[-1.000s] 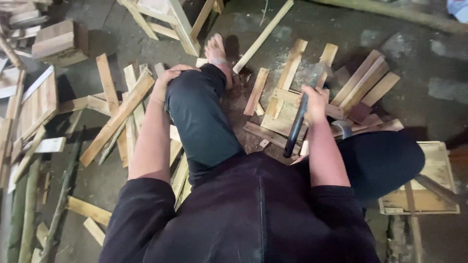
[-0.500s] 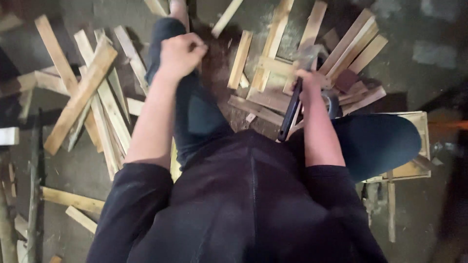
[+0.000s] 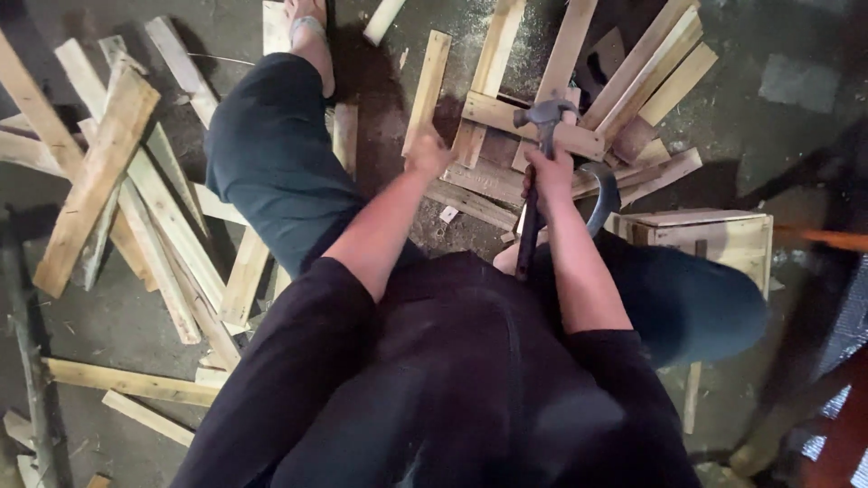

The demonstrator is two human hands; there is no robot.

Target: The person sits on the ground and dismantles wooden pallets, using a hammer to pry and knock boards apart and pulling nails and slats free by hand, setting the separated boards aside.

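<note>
My right hand (image 3: pixel 548 173) grips the dark handle of a claw hammer (image 3: pixel 541 122), whose metal head rests over nailed wooden slats (image 3: pixel 506 116) on the floor ahead. My left hand (image 3: pixel 427 154) reaches down beside a loose plank (image 3: pixel 427 86) and the slat frame; its fingers look curled, and I cannot make out anything in them. I sit low, with my left leg in dark trousers (image 3: pixel 271 172) stretched forward and a sandalled foot (image 3: pixel 307 27) at the top edge.
Many loose planks (image 3: pixel 99 172) lie scattered on the concrete floor at the left. More slats (image 3: pixel 646 81) fan out at the upper right. A small wooden crate (image 3: pixel 714 235) stands at my right knee. A curved dark strap (image 3: pixel 604 190) lies by the hammer.
My left hand has come off my knee and moved forward and right to the slats. The hammer head now sits over the frame. The view has shifted closer.
</note>
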